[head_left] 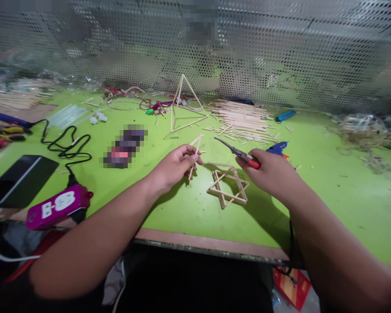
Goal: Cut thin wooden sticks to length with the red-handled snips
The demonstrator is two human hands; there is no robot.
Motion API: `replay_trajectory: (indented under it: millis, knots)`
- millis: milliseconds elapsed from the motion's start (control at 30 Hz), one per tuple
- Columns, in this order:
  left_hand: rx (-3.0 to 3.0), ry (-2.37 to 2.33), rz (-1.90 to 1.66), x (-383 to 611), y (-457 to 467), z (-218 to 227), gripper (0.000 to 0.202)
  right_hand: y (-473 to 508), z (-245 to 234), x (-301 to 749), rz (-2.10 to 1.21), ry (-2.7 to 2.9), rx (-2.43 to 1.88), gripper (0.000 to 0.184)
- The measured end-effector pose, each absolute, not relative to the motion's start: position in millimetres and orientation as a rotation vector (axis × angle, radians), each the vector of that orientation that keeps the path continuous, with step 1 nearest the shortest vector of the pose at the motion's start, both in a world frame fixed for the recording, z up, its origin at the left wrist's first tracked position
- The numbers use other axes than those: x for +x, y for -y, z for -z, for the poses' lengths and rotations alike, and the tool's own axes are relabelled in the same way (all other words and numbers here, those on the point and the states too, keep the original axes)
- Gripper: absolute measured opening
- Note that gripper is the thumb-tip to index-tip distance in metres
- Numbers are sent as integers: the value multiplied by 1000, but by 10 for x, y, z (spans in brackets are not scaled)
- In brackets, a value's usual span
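Thin wooden sticks pinched in the left hand; needle-nose pliers gripped in the right hand

Left fingertips press together on the sticks, which stand just past them, at the middle of the green table. Right fingers curl closed around the red handle, with the pliers' nose aimed toward 10 o'clock. From between the hands, a flat star-shaped stick frame lies at 6 o'clock, a stick pyramid stands at 11, and a heap of loose sticks lies around 12 to 1. A blue glue gun sits just beyond the right hand.
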State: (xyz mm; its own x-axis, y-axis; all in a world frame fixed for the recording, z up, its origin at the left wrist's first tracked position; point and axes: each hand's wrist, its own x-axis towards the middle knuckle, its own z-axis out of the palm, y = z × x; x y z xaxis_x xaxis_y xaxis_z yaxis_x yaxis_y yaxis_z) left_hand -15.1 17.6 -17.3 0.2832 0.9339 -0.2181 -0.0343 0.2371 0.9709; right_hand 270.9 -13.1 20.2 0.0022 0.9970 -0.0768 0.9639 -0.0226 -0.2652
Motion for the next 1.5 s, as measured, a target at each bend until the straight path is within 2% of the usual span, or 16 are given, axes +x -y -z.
replay_trajectory:
  millis: [300,600,767,1033,1167,1333,1400,1500]
  knots:
    - [1078,-1100,-927,-171,-199,204,9,128,-202,2712,-373,2129,-2126,35]
    - [977,-1075,-1017,-175,-227,227,24,127,-221,2707,-390,2142,-2081,32]
    - [937,-1099,-1048,-163,-228,178,19,136,-210,2706,-381,2131,-2093,37]
    - [761,-1249,-1549,-307,-446,163,12,-156,-374,2577,-413,2159,-2197,49]
    - [784,-1238,-1530,-337,-473,194,19,-450,-422,2486,-350,2306,-2200,35]
    - [807,-1221,-1497,-328,-473,210,22,-653,-252,2370,-249,2352,-2269,29]
    - [796,-1232,-1488,-331,-482,193,18,-674,-188,2339,-206,2387,-2259,28]
    - [780,-1255,-1469,-344,-491,157,12,-727,-200,2256,-71,2492,-2129,37]
